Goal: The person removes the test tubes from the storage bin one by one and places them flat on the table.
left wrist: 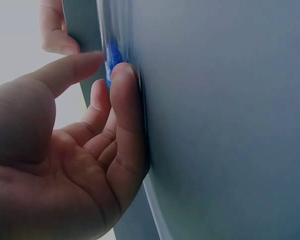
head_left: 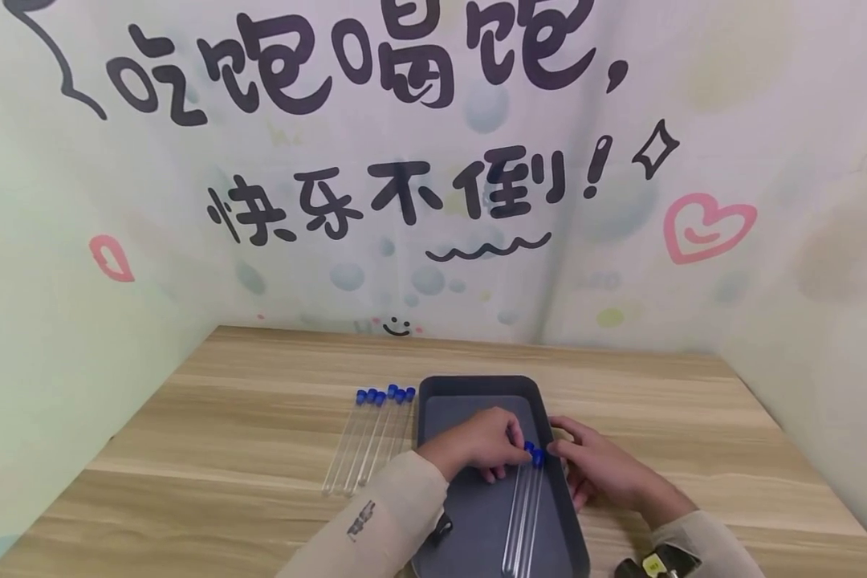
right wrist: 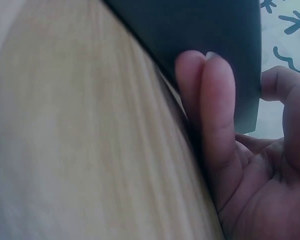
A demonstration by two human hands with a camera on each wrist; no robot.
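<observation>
My left hand [head_left: 493, 437] reaches into the dark grey tray [head_left: 477, 386]. Its thumb and index finger pinch a clear test tube [head_left: 523, 514] by the blue cap [left wrist: 114, 56]; another blue-capped tube lies close against it, along the tray's right wall. The other fingers of that hand curl loosely below. Outside the tray, my right hand [head_left: 607, 470] rests at the right wall. Its fairly straight fingers [right wrist: 217, 115] press flat on the outer side, with the thumb at the rim.
Left of the tray, several clear test tubes [head_left: 364, 441] with blue caps lie side by side on the wooden table [head_left: 209, 449]. A lettered backdrop [head_left: 405, 193] hangs behind the table. Wrist camera gear [head_left: 661, 562] sits on the right sleeve.
</observation>
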